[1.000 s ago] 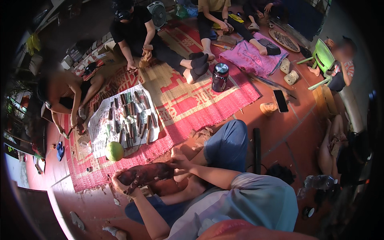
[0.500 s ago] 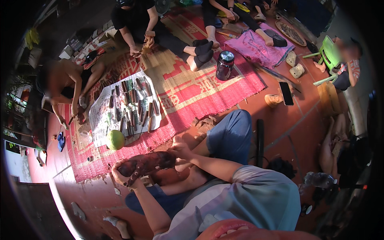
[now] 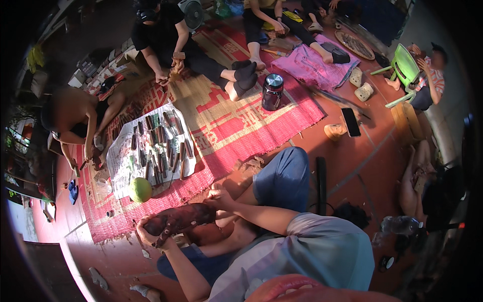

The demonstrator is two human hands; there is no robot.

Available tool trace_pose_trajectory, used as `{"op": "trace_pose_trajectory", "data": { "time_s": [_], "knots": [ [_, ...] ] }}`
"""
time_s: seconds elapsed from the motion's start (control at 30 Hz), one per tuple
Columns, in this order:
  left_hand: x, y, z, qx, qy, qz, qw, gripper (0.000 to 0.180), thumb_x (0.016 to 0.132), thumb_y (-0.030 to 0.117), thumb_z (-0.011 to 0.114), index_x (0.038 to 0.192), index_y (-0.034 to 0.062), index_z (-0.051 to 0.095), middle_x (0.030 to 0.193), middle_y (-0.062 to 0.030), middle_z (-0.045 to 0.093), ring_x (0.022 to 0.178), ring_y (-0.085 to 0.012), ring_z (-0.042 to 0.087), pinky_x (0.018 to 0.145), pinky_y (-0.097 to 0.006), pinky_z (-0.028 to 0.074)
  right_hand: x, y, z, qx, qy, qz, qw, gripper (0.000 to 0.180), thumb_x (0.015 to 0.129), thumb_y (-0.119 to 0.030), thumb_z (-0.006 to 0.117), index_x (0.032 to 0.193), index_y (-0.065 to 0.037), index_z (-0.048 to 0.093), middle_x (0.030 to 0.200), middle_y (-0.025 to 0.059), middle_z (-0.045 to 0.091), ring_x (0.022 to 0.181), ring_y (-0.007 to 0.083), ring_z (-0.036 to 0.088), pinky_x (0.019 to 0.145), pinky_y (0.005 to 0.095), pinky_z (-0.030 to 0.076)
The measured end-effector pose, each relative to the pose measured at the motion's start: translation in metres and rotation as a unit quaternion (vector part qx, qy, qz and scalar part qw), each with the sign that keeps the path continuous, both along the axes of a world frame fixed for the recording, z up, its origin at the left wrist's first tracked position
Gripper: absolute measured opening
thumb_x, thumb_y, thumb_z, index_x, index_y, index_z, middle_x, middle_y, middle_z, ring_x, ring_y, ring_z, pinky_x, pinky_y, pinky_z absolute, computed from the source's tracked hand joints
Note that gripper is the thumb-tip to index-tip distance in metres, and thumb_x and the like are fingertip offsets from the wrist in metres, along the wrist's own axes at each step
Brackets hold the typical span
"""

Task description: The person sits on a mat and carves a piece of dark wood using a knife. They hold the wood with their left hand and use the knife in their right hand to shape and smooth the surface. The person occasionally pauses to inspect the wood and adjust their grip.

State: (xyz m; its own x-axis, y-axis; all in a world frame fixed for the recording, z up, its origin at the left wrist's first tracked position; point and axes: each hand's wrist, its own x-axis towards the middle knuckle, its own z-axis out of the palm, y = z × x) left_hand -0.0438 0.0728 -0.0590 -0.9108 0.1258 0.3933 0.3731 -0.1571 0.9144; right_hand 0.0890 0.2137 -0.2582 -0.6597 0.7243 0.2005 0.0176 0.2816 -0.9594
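Observation:
A dark reddish-brown carved wooden piece, long and knobbly, lies across in front of my crossed legs, held off the floor. My left hand is closed around its left end, with a thin branching part of the carving by the wrist. At the other end, my right hand is closed with its fingers curled against the wood. Whether a small tool sits in that hand I cannot make out. Beyond the carving, a round green fruit rests at the near edge of a sheet spread with several wooden-handled carving tools.
A red and straw-coloured mat covers the tiled floor ahead, with a dark jar on it. To the right are a phone, a wooden block, a plastic bottle and a green chair. Several people sit around, working with their hands.
The whole view has shifted slightly, so the surroundings appear further left and lower. Both my hands keep their hold on the carving, which has barely moved against my legs.

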Motion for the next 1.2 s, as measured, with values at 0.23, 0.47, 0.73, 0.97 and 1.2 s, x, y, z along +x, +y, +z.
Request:
{"op": "trace_pose_trajectory", "data": {
  "time_s": [0.23,0.47,0.73,0.97,1.2],
  "knots": [
    [-0.001,-0.015,-0.01,-0.085,0.101,-0.014,0.991,0.061,0.049,0.032,0.086,0.09,0.0025,0.052,0.081,-0.0094,0.058,0.076,-0.0202,0.059,0.073,-0.032,0.048,0.007,-0.008,-0.006,0.064,0.099,-0.052,0.992,0.02,0.063,-0.016,0.073,0.066,-0.008,0.055,0.073,0.0065,0.049,0.07,0.0234,0.049,0.062,0.0329,0.039],
    [0.002,-0.001,0.004,-0.088,0.202,-0.064,0.973,0.032,0.069,0.016,0.07,0.09,0.0002,0.051,0.085,-0.0118,0.057,0.08,-0.0212,0.058,0.077,-0.032,0.047,0.012,-0.012,-0.069,0.182,0.017,0.108,0.977,0.036,0.074,-0.03,0.063,0.101,-0.006,0.056,0.086,0.0083,0.054,0.077,0.0227,0.053,0.065,0.0324,0.043],
    [0.006,0.0,0.007,0.073,-0.015,-0.064,0.995,0.039,0.09,0.032,0.036,0.08,-0.0018,0.053,0.077,-0.0146,0.056,0.07,-0.023,0.057,0.069,-0.034,0.048,0.018,-0.012,-0.032,0.067,0.003,0.086,0.994,0.011,0.072,-0.016,0.066,0.071,-0.008,0.06,0.077,0.0043,0.054,0.072,0.0177,0.054,0.065,0.0264,0.044],
    [0.0,0.002,0.003,0.01,0.091,-0.041,0.995,0.037,0.09,0.031,0.038,0.081,-0.002,0.052,0.076,-0.0141,0.057,0.068,-0.0227,0.058,0.068,-0.033,0.049,0.016,-0.012,-0.01,0.05,-0.022,0.049,0.997,0.014,0.073,-0.018,0.068,0.072,-0.006,0.06,0.079,0.0057,0.055,0.072,0.0153,0.054,0.063,0.0254,0.045],
    [0.003,-0.001,0.001,-0.068,0.127,-0.009,0.99,0.029,0.091,0.022,0.037,0.082,-0.0013,0.051,0.077,-0.0141,0.057,0.071,-0.0224,0.058,0.068,-0.033,0.05,0.009,-0.009,0.0,0.02,-0.032,0.023,0.999,0.009,0.075,-0.011,0.067,0.08,-0.006,0.062,0.075,0.0031,0.055,0.069,0.0125,0.055,0.063,0.0232,0.045]
  ]
}}
